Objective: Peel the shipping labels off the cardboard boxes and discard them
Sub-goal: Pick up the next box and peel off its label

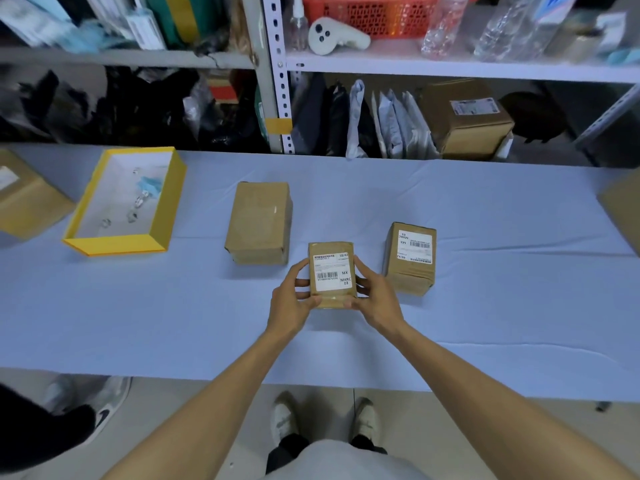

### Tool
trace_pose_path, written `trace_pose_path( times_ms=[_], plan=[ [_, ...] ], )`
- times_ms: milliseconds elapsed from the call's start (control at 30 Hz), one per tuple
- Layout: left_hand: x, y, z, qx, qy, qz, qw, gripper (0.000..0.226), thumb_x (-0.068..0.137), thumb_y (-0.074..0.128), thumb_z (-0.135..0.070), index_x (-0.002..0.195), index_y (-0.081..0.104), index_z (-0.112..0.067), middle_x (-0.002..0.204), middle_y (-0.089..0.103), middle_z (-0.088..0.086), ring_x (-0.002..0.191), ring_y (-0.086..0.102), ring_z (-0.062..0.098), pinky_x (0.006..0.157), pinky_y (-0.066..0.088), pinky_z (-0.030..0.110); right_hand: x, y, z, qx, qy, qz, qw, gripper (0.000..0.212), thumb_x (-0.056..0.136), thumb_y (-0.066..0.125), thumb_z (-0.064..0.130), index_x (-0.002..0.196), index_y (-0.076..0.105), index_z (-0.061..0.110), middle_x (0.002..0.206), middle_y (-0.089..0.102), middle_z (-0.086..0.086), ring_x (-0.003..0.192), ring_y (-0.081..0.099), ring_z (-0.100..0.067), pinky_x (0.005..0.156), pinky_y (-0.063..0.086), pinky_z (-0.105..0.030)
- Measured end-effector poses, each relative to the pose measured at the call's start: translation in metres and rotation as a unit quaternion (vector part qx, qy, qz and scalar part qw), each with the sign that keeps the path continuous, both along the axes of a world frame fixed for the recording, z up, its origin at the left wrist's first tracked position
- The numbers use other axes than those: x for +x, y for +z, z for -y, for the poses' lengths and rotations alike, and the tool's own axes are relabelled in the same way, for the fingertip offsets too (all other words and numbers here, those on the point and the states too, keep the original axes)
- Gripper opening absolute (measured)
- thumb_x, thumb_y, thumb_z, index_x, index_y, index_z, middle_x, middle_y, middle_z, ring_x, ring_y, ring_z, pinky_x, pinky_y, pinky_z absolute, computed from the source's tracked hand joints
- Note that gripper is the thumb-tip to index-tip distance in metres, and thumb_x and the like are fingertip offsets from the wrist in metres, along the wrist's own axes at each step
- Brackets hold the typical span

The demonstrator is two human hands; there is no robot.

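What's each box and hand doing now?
Small brown cardboard box: held, white label on.
Left hand: grips its left side.
Right hand: grips its right side.
Right brown cardboard box: on blue table, label on.
Plain brown cardboard box: no label showing.
Yellow cardboard tray: open.

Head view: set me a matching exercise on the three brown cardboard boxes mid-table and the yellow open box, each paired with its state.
1. small brown cardboard box nearest the person
2. brown cardboard box right of it
3. larger brown cardboard box behind it
4. yellow-rimmed open box

a. holds small scraps
b. gripped by left hand and right hand
c. no label showing
d. labelled, resting untouched

Pairs: 1-b, 2-d, 3-c, 4-a.
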State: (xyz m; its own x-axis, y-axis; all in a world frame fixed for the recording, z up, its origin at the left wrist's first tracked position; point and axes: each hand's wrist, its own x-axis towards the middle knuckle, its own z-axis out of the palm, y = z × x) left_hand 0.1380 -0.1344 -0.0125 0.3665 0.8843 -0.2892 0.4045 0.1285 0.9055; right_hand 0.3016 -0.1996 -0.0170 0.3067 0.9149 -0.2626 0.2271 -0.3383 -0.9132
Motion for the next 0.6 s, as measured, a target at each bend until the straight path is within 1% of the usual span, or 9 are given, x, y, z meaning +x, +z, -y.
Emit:
trace_pose_path(
  times_ms=[67,100,200,267,333,433,500,567,600],
  plan=[
    [0.0003,-0.0012,-0.0004,0.001,-0.008,-0.005,1.0,0.076,0.081,0.067,0.001,0.141,0.039,-0.037,0.103,0.062,-0.002,0.087,0.065,0.012,0.072,0.055,0.02,-0.0001,0.0001,0.0004,0.001,0.003,0.004,1.0,0.083,0.081,0.068,-0.002,0.139,0.033,0.045,0.121,0.066,0.009,0.108,0.064,-0.007,0.074,0.054,-0.012],
    [0.0006,-0.001,-0.0006,0.001,-0.009,-0.008,1.0,0.077,0.081,0.067,0.001,0.141,0.038,-0.038,0.103,0.062,-0.002,0.087,0.066,0.014,0.073,0.055,0.021,-0.0002,-0.0007,0.0002,-0.002,0.004,0.008,1.0,0.083,0.081,0.068,-0.002,0.142,0.033,0.043,0.121,0.066,0.009,0.108,0.064,-0.007,0.073,0.054,-0.012],
    [0.0015,0.0001,-0.0017,0.005,-0.017,-0.019,1.0,0.078,0.082,0.066,0.002,0.142,0.037,-0.039,0.104,0.061,0.0,0.087,0.066,0.017,0.068,0.053,0.016,-0.0007,-0.0015,-0.0006,-0.009,0.005,0.019,1.0,0.084,0.081,0.068,-0.002,0.145,0.031,0.041,0.12,0.066,0.01,0.106,0.064,-0.006,0.071,0.054,-0.01],
    [0.002,0.0003,-0.0028,0.007,-0.024,-0.029,0.999,0.079,0.082,0.066,0.002,0.142,0.036,-0.04,0.105,0.061,0.0,0.087,0.066,0.017,0.064,0.051,0.013,-0.0004,-0.0013,-0.0011,-0.011,0.005,0.019,1.0,0.085,0.081,0.068,-0.002,0.146,0.031,0.038,0.121,0.066,0.008,0.107,0.064,-0.008,0.071,0.054,-0.009],
    [0.0028,0.0013,-0.004,0.01,-0.032,-0.042,0.999,0.079,0.082,0.065,0.002,0.143,0.035,-0.039,0.106,0.061,0.0,0.086,0.067,0.018,0.065,0.052,0.013,-0.0004,-0.0011,-0.001,-0.008,0.005,0.018,1.0,0.085,0.081,0.068,-0.004,0.147,0.031,0.035,0.121,0.065,0.008,0.106,0.063,-0.008,0.07,0.054,-0.009],
    [0.0047,0.0036,-0.0059,0.018,-0.044,-0.06,0.997,0.077,0.083,0.064,0.003,0.142,0.035,-0.036,0.107,0.059,0.001,0.088,0.068,0.021,0.07,0.054,0.021,-0.0005,0.0002,-0.0008,-0.007,0.004,0.019,1.0,0.085,0.08,0.067,-0.006,0.147,0.032,0.034,0.119,0.064,0.009,0.102,0.063,-0.005,0.068,0.053,-0.008],
    [0.0054,0.0046,-0.0065,0.023,-0.046,-0.065,0.997,0.076,0.082,0.063,0.004,0.14,0.036,-0.037,0.108,0.06,0.003,0.086,0.069,0.021,0.071,0.056,0.024,-0.0007,-0.0001,-0.0012,-0.004,0.005,0.021,1.0,0.085,0.08,0.068,-0.006,0.146,0.032,0.034,0.12,0.064,0.008,0.104,0.063,-0.007,0.068,0.054,-0.01],
    [0.0065,0.0051,-0.0063,0.031,-0.048,-0.073,0.996,0.074,0.081,0.063,0.004,0.136,0.038,-0.039,0.109,0.061,0.006,0.087,0.068,0.022,0.074,0.057,0.03,-0.0016,0.0011,-0.0013,-0.001,0.005,0.024,1.0,0.084,0.081,0.067,-0.006,0.145,0.032,0.036,0.12,0.065,0.007,0.104,0.064,-0.008,0.069,0.054,-0.01],
    [0.0071,0.0051,-0.0059,0.037,-0.047,-0.08,0.995,0.072,0.08,0.063,0.004,0.133,0.04,-0.04,0.111,0.061,0.005,0.09,0.067,0.022,0.076,0.058,0.033,-0.0017,0.0024,-0.0014,0.001,0.004,0.026,1.0,0.084,0.081,0.067,-0.006,0.142,0.032,0.041,0.118,0.066,0.008,0.103,0.064,-0.008,0.07,0.054,-0.01]
  ],
)
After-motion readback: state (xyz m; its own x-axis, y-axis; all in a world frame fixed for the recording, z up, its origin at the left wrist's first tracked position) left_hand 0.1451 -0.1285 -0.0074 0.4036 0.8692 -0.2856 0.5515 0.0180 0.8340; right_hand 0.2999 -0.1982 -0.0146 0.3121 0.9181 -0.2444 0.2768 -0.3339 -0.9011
